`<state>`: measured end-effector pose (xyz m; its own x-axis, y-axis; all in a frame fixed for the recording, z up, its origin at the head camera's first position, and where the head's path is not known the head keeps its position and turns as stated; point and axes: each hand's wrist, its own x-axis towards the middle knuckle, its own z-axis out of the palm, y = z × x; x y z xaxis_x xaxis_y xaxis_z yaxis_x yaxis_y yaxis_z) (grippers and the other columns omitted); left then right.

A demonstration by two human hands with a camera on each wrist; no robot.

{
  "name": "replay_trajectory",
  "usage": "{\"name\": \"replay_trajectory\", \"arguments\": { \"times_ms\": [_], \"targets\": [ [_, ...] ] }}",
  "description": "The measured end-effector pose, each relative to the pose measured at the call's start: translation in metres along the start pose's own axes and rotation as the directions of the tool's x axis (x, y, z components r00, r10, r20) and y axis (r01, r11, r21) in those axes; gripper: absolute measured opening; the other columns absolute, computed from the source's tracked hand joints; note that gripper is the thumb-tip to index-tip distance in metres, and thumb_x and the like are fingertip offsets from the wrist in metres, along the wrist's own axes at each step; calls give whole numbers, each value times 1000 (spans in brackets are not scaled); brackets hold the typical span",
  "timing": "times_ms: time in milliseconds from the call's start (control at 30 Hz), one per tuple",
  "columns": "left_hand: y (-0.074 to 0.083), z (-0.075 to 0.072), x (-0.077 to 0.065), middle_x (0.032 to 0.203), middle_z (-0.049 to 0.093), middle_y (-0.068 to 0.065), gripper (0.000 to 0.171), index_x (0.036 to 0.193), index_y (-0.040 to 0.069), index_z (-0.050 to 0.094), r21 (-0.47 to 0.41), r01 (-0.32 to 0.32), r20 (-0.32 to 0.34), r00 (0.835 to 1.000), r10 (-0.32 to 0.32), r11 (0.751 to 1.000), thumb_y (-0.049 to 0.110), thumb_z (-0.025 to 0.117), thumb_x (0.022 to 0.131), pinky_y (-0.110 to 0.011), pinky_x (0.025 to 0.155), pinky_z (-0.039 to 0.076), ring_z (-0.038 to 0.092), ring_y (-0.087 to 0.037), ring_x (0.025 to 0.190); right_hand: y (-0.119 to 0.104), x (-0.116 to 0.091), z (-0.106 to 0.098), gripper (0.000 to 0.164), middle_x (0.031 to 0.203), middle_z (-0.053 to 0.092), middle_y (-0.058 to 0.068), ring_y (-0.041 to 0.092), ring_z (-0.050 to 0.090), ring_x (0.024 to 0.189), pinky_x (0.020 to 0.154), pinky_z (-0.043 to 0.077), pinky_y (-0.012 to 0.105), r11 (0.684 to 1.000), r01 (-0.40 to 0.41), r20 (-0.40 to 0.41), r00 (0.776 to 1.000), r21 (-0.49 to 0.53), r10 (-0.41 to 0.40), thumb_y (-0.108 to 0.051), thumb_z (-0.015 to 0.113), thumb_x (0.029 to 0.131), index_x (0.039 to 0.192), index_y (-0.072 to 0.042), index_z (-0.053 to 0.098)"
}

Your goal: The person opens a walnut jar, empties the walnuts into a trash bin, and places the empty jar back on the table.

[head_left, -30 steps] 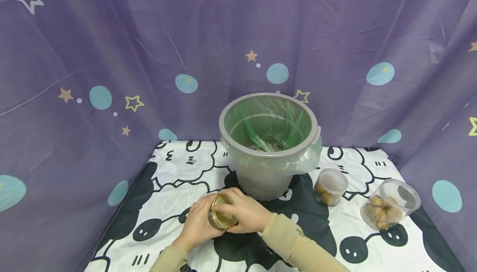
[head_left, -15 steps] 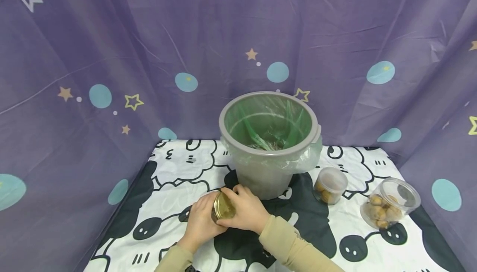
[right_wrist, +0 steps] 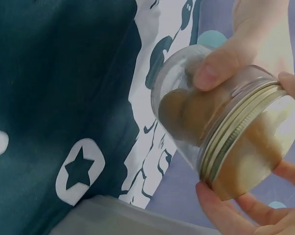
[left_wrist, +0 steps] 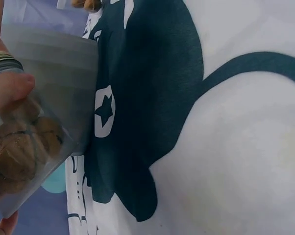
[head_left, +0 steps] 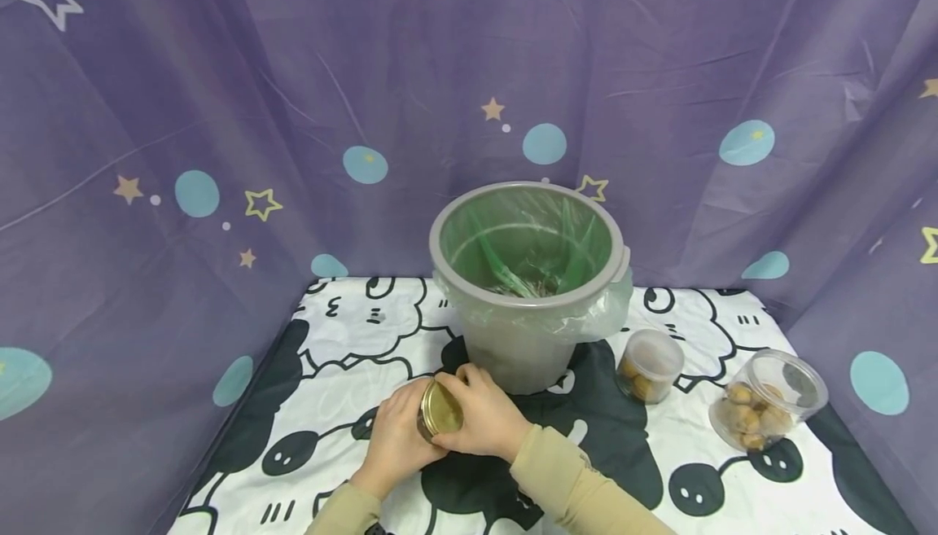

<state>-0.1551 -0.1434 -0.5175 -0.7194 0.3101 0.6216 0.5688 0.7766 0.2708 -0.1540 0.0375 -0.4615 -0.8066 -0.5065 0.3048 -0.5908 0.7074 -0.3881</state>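
Observation:
A clear jar (right_wrist: 179, 110) with a gold screw lid (head_left: 444, 410) is held tilted just in front of the bucket, its lid turned toward the right. Brown walnuts (left_wrist: 20, 152) show through its wall. My left hand (head_left: 398, 441) grips the jar's body, thumb along the side in the right wrist view. Around the lid's rim, the fingers and thumb of my right hand (head_left: 489, 419) take hold, fingertips right at the gold edge. The lid sits on the jar's mouth.
Behind the hands stands a grey bucket (head_left: 506, 360) lined with a green-tinted bag. To its right are a small lidded jar (head_left: 650, 366) and a larger clear jar (head_left: 769, 401) lying tilted, both holding walnuts. A purple curtain (head_left: 440, 54) rises behind the patterned cloth (head_left: 352, 323).
The right hand has shifted from across the top of the lid to its rim. The jar has tilted so that the lid faces more to the right.

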Motion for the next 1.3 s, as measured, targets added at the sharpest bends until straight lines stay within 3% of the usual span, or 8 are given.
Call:
{"name": "replay_trajectory", "arguments": {
  "times_ms": [233,433,600,733,833,933,1067,1300],
  "targets": [
    [1,-5,3,118,63,-6,95,126,8,54,-77,58,126,991,-48,995,33,91,43,-47,85,51,60,-25,109,10,-2,-5,79,119,46,9,23,49,104,78,54,32,988,157,65,986,-9,-156,-39,83,67,136,-22,49],
    [2,-9,-1,122,62,-5,94,129,9,53,-116,88,216,975,-61,989,38,91,49,-44,91,50,58,-23,113,15,-2,-8,71,129,43,10,24,44,116,82,54,29,936,352,96,932,-13,-349,-27,85,65,129,-20,54],
    [2,-10,-1,123,61,-4,94,130,12,52,-128,113,234,969,-81,985,39,91,49,-44,94,49,57,-23,115,19,-1,-8,70,133,43,10,24,42,124,97,47,29,900,436,82,897,5,-435,-23,86,65,128,-19,56],
    [3,-9,0,124,61,-7,95,130,10,51,-112,107,230,970,-79,988,37,91,49,-47,94,48,57,-25,116,23,0,-11,81,139,39,11,28,40,127,97,48,38,932,360,111,925,41,-363,-34,86,66,137,-24,49],
    [5,-7,2,123,61,-8,95,130,8,51,-87,86,213,975,-65,993,37,91,49,-48,92,48,57,-27,114,23,-1,-14,89,140,39,13,31,43,126,92,50,44,975,213,123,968,64,-220,-46,83,67,143,-27,41],
    [6,-6,2,121,62,-8,94,129,8,51,-59,86,189,979,-73,995,37,90,49,-48,91,49,58,-27,112,20,-2,-14,89,133,45,16,31,54,114,88,51,43,994,75,113,990,79,-84,-54,76,71,145,-24,36],
    [9,-4,2,119,62,-6,91,128,8,53,-39,86,139,987,-80,996,36,90,49,-48,88,49,58,-27,111,14,-2,-10,86,120,53,14,28,62,94,80,54,40,995,-39,90,995,88,31,-58,71,74,144,-19,39],
    [14,2,7,117,63,-6,90,126,8,55,-16,57,77,995,-56,998,37,90,48,-48,85,50,59,-25,108,13,-3,-7,76,103,58,9,21,60,79,71,54,36,998,-67,27,997,20,67,-56,74,72,132,-16,52]
  ]
}}
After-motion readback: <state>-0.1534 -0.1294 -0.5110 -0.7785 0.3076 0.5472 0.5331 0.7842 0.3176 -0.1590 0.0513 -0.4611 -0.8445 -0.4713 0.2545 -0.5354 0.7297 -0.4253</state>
